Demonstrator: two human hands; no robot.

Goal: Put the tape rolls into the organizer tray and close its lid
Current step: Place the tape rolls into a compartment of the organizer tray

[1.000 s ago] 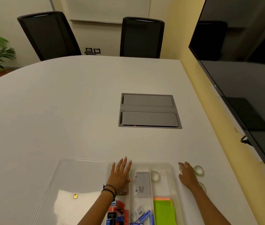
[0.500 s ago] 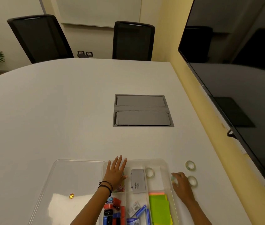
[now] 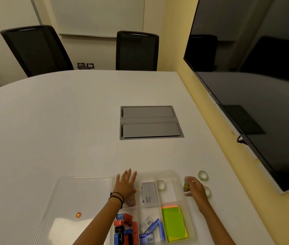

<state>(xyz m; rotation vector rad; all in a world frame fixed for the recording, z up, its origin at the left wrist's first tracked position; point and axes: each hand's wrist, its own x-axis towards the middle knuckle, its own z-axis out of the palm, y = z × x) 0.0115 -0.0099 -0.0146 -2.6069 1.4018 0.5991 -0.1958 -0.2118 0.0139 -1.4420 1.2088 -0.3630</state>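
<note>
A clear organizer tray [image 3: 175, 174] sits at the table's near edge, its clear lid [image 3: 80, 195] lying open flat to the left. One tape roll [image 3: 161, 185] lies in the tray's far right compartment. My left hand [image 3: 125, 185] rests flat with spread fingers on the tray's far left part. My right hand [image 3: 196, 189] pinches a tape roll [image 3: 185, 184] held on edge, just outside the tray's right wall. Two more rolls lie on the table right of the tray: one [image 3: 202, 175] further away, one [image 3: 208, 191] partly hidden behind my right hand.
The tray holds a grey box [image 3: 149, 194], green and yellow sticky notes [image 3: 173, 221], blue staple boxes and red and black clips. A grey cable hatch [image 3: 150, 122] is set in the table's middle. A large dark screen [image 3: 257, 82] hangs on the right wall. Two black chairs stand at the far side.
My right hand picked one tape roll up off the table and moved it left toward the tray's right wall. My left hand stayed on the tray.
</note>
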